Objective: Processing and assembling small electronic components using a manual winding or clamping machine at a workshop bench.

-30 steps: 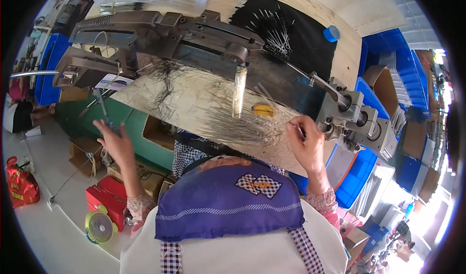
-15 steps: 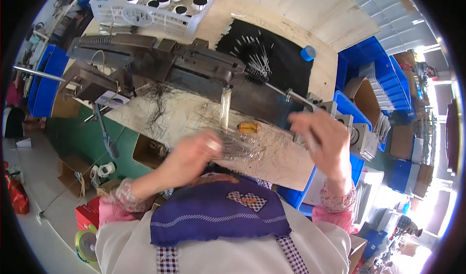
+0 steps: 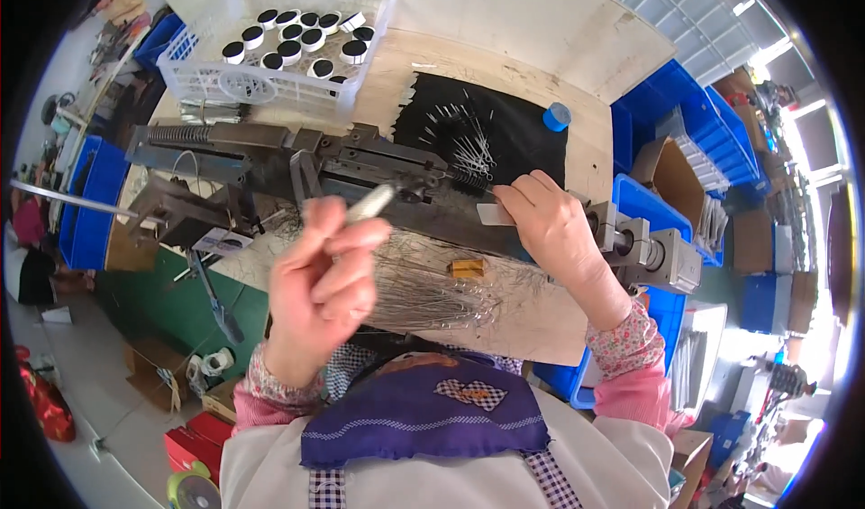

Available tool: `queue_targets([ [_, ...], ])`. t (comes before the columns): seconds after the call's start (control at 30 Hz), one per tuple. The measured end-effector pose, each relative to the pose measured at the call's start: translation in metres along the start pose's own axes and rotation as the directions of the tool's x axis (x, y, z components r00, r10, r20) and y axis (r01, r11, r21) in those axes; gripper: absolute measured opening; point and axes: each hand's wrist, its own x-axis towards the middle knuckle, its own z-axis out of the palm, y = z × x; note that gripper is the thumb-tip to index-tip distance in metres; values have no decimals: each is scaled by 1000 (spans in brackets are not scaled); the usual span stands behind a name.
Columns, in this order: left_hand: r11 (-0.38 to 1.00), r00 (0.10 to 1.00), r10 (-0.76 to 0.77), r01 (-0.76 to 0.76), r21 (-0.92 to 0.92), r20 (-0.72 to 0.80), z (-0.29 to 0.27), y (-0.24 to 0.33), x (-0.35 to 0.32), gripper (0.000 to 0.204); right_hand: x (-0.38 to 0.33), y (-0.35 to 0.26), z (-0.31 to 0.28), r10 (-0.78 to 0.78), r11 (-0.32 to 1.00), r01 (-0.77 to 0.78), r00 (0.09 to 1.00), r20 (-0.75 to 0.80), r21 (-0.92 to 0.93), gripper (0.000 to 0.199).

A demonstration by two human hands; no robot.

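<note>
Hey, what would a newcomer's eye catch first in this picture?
Probably the blurred left hand at the pale lever handle, left of centre, and the right hand beside the black brush, right of centre. Upper left, a white plastic crate of black-topped discs stands out.

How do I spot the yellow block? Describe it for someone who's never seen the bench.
Find the long dark machine across the wooden bench. On its near side, left of the right hand, wires lie in a loose pile; the yellow block sits by that pile's far edge. It's small, chunky and yellow, while the wires beside it are thin and grey.
</note>
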Motion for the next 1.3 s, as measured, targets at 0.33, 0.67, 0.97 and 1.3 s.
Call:
queue_targets([
  [0.33, -211, 981, -185, -103, 972, 64, -5, -23, 31, 24, 47, 42, 32, 165, 985, -159, 980, 109, -62, 13],
  [0.67, -657, 913, -42, -331, 677, 405, -14, -38, 118, 15, 13, 26, -3, -142, 970, 137, 990, 14, 198, 14],
  [0.97, -764, 373, 365, -404, 503, 853, -17, -4, 62, 19, 40, 7, 22, 183, 830, -101, 978, -97, 548, 13],
  [1.3, 977, 983, -176, 181, -111, 53, 0, -15, 39, 31, 46, 15, 51, 72, 881, -30, 995, -72, 471, 10],
])
